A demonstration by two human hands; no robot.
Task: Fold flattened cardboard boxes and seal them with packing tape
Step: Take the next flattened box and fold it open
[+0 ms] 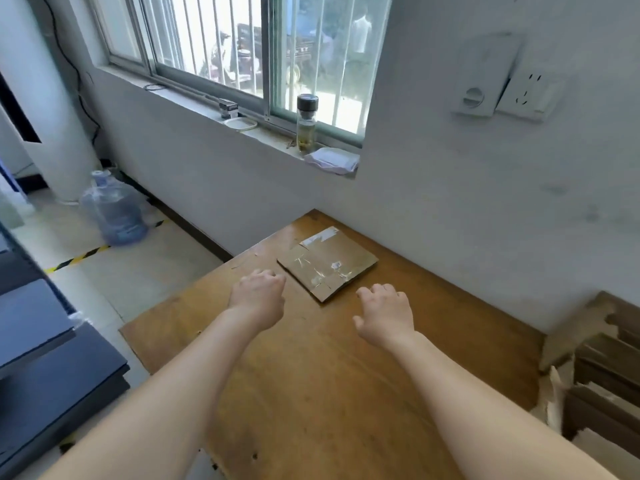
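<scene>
A flattened box (pixel 327 263) lies flat on the wooden counter (pixel 311 393), toward the counter's 12 o'clock end and close to the wall. It sits skewed, one corner pointing back at the person, and it carries shiny strips and scraps of clear tape, with a pale patch at its far corner.

Both bare forearms reach in from 6 o'clock. The left hand (pixel 258 296) is at the box's 8 o'clock, just beside its near-left edge. Its fingers are curled in under the knuckles and hold nothing. Whether they touch the cardboard cannot be told. The right hand (pixel 384 313) is at about 4 o'clock of the box, near it but apart. Its fingers are loosely bent downward, the thumb is spread out, and it holds nothing.

At the counter's 3 o'clock stands a torn carton (pixel 602 375) packed with cardboard sheets on edge. On the window sill at 12 o'clock stands a glass bottle (pixel 306 124) with a dark cap, beside a white packet (pixel 332 160). A socket (pixel 526 95) is on the wall at 1 o'clock. A blue water jug (pixel 112 209) stands on the floor at 10 o'clock.
</scene>
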